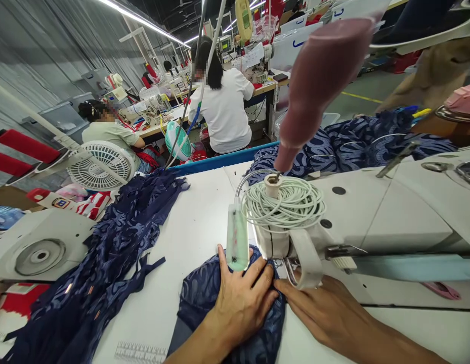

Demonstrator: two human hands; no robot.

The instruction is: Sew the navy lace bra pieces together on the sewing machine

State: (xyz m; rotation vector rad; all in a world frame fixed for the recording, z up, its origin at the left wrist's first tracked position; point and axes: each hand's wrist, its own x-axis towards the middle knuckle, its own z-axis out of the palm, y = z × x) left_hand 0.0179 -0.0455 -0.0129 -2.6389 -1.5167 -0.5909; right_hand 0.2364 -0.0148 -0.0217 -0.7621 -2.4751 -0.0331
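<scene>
My left hand (240, 296) lies flat with fingers spread on a piece of navy patterned fabric (204, 298), pressing it to the white table in front of the sewing machine head (371, 212). My right hand (318, 308) reaches in from the right, its fingers stretched toward the needle area and touching the fabric's edge beside my left fingertips. The fingertips of my right hand are partly hidden under the machine's guard (306, 258). A small lamp (237, 237) hangs in front of the needle.
A long heap of navy fabric pieces (117, 253) lies on the table's left. More navy fabric (352, 141) is piled behind the machine. A white fan (101, 164) and a second machine (41, 247) stand left. Two people sit at benches farther back.
</scene>
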